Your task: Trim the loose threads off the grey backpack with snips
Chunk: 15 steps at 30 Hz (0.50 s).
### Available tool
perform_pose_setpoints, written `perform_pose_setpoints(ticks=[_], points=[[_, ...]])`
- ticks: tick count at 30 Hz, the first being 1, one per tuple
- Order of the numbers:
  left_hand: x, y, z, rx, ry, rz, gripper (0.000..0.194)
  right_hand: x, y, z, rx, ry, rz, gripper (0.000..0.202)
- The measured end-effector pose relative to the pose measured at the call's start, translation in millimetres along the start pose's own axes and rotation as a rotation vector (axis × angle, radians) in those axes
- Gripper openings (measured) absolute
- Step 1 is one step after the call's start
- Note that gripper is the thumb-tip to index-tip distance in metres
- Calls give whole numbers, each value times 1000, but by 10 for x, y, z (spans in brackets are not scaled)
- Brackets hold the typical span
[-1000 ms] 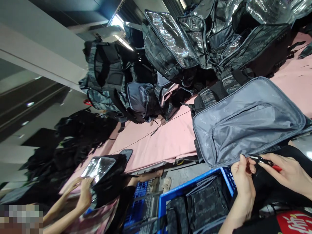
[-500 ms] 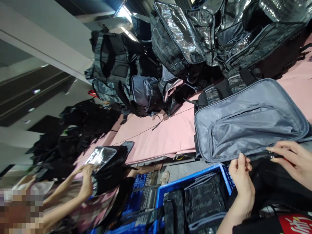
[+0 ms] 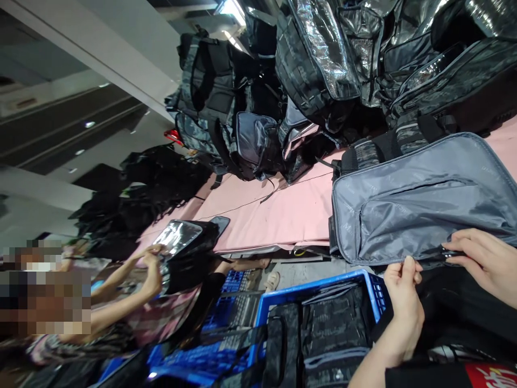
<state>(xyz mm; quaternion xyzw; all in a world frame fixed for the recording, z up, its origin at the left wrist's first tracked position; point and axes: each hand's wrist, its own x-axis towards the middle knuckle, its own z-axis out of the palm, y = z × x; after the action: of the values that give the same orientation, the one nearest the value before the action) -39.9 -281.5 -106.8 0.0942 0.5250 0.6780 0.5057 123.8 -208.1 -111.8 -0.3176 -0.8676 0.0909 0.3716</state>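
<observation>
An open backpack lies on the pink table [image 3: 283,215], its grey lining [image 3: 420,199] facing up. My left hand [image 3: 402,296] pinches the near edge of that lining. My right hand [image 3: 484,258] grips a small dark tool, only partly visible, at the same edge a little to the right. The two hands are a short gap apart along the bag's rim.
A blue crate [image 3: 323,323] with folded dark bags stands below the table edge. Several camouflage backpacks [image 3: 307,70] are piled at the table's far side. At the left, another person's hands [image 3: 151,267] work on a bag with a shiny lining [image 3: 177,237].
The view has shifted, so everything sits further right. My right hand has slid left along the bag's edge, closer to my left hand. The red handle seen earlier is hidden now.
</observation>
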Motion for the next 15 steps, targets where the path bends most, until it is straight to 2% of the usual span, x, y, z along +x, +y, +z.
perform_pose_setpoints(ticks=[11,15], points=[[-1,24,5,-24,-63,-18,50,102,-14,64,34,-15,-30,17],[12,35,30,-25,-55,-21,48,25,51,24,42,-10,-15,20]])
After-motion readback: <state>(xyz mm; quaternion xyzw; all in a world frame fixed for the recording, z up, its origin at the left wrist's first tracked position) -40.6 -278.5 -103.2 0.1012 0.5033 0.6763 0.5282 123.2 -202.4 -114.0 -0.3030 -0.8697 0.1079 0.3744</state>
